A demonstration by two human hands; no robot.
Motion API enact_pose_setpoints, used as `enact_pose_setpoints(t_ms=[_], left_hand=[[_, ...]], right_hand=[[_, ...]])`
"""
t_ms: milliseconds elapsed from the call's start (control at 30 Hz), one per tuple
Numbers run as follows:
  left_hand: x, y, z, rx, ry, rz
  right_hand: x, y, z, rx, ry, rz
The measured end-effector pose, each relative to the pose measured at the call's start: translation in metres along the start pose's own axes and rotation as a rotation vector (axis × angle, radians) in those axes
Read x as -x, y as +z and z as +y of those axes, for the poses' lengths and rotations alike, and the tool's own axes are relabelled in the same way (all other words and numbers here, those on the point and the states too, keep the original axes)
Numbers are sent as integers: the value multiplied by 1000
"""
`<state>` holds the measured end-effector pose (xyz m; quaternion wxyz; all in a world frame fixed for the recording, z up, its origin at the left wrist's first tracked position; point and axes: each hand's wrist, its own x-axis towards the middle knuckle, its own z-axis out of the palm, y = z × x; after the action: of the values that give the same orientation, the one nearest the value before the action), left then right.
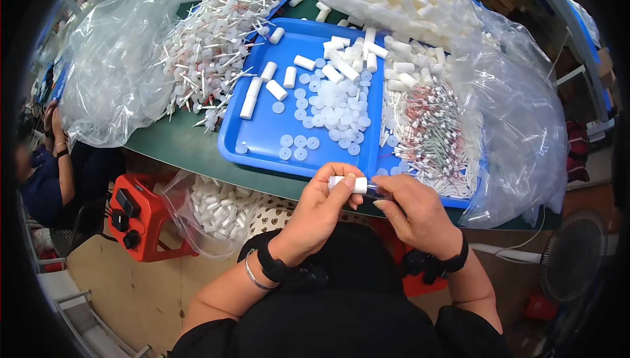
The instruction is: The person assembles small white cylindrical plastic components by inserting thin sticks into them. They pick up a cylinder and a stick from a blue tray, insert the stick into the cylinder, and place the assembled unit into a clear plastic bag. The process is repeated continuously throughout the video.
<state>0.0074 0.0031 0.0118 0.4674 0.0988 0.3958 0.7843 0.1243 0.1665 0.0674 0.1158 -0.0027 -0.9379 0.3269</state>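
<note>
In front of my lap, my left hand (pixel 308 217) is closed round a short white plastic cylinder (pixel 356 185), thumb across its side. The cylinder lies roughly level, one end toward my right hand (pixel 420 210). The fingers of that hand are bent together at a small dark, see-through piece (pixel 377 192) at the cylinder's end; its kind is too unclear to name. Just beyond both hands is a blue tray (pixel 262 151). It bears loose white cylinders (pixel 275 89) and a heap of translucent round discs (pixel 338 108).
Left of the tray rises a pile of white-stemmed parts (pixel 203 43). Thin red and grey wired parts (pixel 433 125) fill the right tray. Clear plastic bags (pixel 118 69) flank the green table (pixel 177 148). A red stool (pixel 147 217) and a co-worker's arm (pixel 64 161) are at left.
</note>
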Motion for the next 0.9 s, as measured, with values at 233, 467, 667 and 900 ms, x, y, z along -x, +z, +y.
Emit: enact_pose_setpoints(t_ms=[233,467,667,900], left_hand=[[11,-5,-7,-381,136,-9],[4,-5,-9,-499,306,-346],[2,-2,-4,-333,120,-279],[2,-4,-9,343,-107,-280]], right_hand=[[4,26,6,-113,13,50],[9,49,12,-167,-189,21],[-3,44,4,-21,-189,140],[0,49,9,63,-222,169]])
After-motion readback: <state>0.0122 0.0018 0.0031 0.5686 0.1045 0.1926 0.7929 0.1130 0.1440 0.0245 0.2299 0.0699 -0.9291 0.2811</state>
